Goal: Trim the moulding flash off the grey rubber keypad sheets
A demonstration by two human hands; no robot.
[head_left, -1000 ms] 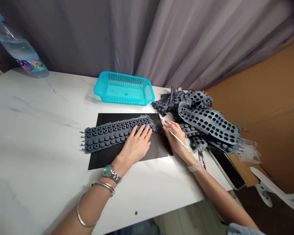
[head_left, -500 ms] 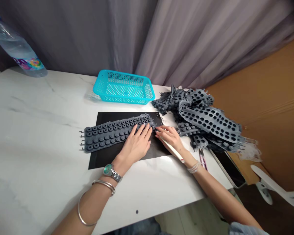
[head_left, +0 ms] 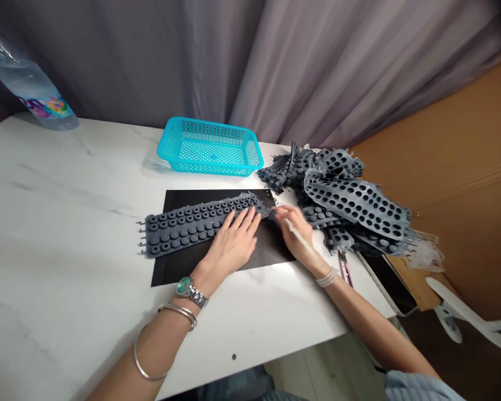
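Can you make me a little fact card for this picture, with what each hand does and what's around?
Left hand: resting flat on a grey strip
Right hand: holding a white stick, fingers by the strip's right end, a bit blurry
Under the strip: black mat, white table
Behind the mat: blue basket
Right side: pile of grey strips, small cutters
Far left: bottle

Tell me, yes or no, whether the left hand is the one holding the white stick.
No, the white stick is in the right hand, while the left hand lies on the grey strip.
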